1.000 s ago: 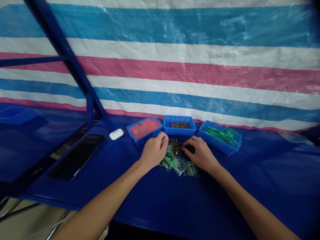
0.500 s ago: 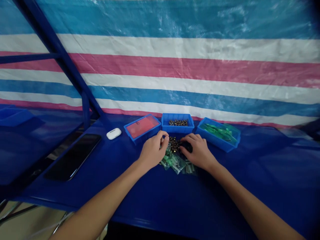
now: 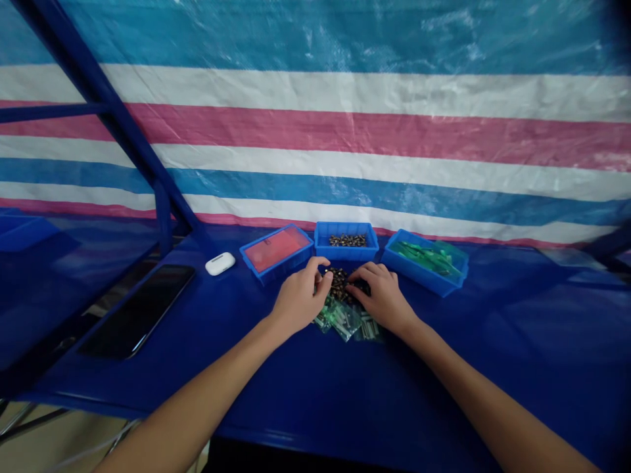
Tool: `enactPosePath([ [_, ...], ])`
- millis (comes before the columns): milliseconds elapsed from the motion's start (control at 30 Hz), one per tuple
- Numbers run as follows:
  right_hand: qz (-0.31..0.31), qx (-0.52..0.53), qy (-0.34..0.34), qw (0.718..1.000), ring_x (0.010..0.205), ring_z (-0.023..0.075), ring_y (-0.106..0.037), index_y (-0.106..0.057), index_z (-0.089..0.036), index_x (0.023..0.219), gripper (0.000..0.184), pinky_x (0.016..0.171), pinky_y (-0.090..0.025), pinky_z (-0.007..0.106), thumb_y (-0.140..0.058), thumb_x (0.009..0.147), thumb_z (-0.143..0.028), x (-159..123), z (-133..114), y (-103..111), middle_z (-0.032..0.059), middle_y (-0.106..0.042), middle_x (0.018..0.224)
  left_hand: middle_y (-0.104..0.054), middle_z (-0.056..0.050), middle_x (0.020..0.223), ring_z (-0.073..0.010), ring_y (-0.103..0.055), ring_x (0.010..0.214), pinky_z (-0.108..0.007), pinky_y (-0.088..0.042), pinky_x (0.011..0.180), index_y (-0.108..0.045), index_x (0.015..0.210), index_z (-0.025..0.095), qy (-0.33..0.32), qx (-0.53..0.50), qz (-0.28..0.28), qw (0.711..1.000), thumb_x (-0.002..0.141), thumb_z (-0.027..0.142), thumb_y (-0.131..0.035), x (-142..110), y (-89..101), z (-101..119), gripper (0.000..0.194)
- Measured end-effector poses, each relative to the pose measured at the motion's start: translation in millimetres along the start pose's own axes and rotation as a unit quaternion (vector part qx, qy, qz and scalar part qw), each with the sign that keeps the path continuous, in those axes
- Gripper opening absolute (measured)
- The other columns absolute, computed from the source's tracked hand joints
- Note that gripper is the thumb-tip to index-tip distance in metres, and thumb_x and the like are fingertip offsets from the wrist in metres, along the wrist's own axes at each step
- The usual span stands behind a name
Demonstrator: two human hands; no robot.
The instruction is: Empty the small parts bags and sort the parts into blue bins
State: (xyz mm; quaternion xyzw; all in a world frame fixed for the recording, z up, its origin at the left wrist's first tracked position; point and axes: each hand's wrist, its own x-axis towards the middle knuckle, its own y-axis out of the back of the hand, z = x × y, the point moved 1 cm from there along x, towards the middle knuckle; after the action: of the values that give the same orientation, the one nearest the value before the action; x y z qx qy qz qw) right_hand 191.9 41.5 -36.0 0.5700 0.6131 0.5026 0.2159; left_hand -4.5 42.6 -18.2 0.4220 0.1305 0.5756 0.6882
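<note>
A pile of small dark and brass-coloured metal pieces, like screws [image 3: 338,284], lies on the blue table between my hands. My left hand [image 3: 299,295] is at the pile's left side, fingers curled in and a gap between thumb and forefinger; what its palm holds is hidden. On the right, my right hand [image 3: 382,295] reaches into the pile, thumb and forefinger close together; any piece between them is too small to make out. Just below are clear bags with green and pale pieces [image 3: 344,318] and another bag of pale pins [image 3: 369,326].
Behind the pile stand a blue bin with a red lid or sheet [image 3: 279,251], a blue bin of metal pieces [image 3: 347,252] and a blue bin of green pieces [image 3: 426,268]. To the left lie a white earbud case [image 3: 220,264] and a black phone [image 3: 138,312].
My left thumb and forefinger have parted a little. The fingers of my right hand have moved left, further into the metal pieces. The camera view has shifted slightly.
</note>
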Motion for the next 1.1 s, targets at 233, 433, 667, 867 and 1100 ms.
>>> enactPosePath([
  [233,0.014,0.033,0.041,0.998,0.089,0.0212,-0.055,-0.064,-0.023,0.087,0.005,0.08,-0.039,0.037,-0.06,0.09,-0.024,4,3,7,0.0019,-0.066,0.093,-0.058,0.003,0.069,-0.0121,-0.054,0.056,-0.023,-0.037,0.055,-0.048,0.121,0.02,-0.003,-0.006,0.006,1.0,0.096,0.034,-0.041,-1,-1.1,0,0.03],
  [433,0.053,0.191,0.075,0.977,0.09,0.0175,-0.06,-0.065,-0.023,0.102,0.014,0.08,-0.048,0.03,-0.061,0.089,-0.021,-1,-16,17,0.0018,-0.067,0.095,-0.053,0.004,0.064,-0.0103,-0.051,0.054,-0.022,-0.036,0.053,-0.055,0.113,0.021,-0.041,-0.045,0.026,0.998,0.097,0.033,-0.041,-3,3.9,6,0.024],
  [667,0.029,0.263,0.055,0.963,0.093,0.0171,-0.064,-0.066,-0.026,0.102,0.017,0.083,-0.05,0.03,-0.051,0.094,-0.023,-5,-25,13,0.0017,-0.068,0.1,-0.051,0.005,0.061,-0.0089,-0.049,0.051,-0.02,-0.033,0.05,-0.056,0.111,0.022,-0.036,-0.066,0.026,0.997,0.097,0.032,-0.043,-3,3.7,6,0.022],
  [867,-0.015,0.474,-0.063,0.878,0.088,0.0186,-0.068,-0.061,-0.022,0.101,0.019,0.082,-0.055,0.033,-0.056,0.091,-0.037,-3,-23,8,0.0042,-0.07,0.097,-0.055,0.004,0.064,-0.0093,-0.051,0.054,-0.021,-0.037,0.053,-0.057,0.11,0.022,-0.049,-0.051,0.033,0.997,0.096,0.032,-0.046,-3,3.3,4,0.021],
  [1100,-0.051,0.575,-0.12,0.808,0.083,0.0191,-0.068,-0.06,-0.02,0.091,0.027,0.083,-0.055,0.037,-0.068,0.081,-0.043,-2,-31,9,0.0049,-0.071,0.088,-0.062,-0.002,0.093,-0.0106,-0.059,0.075,-0.022,-0.049,0.069,-0.065,0.1,0.022,-0.145,-0.082,0.074,0.983,0.088,0.033,-0.061,-5,2.5,6,0.017],
])
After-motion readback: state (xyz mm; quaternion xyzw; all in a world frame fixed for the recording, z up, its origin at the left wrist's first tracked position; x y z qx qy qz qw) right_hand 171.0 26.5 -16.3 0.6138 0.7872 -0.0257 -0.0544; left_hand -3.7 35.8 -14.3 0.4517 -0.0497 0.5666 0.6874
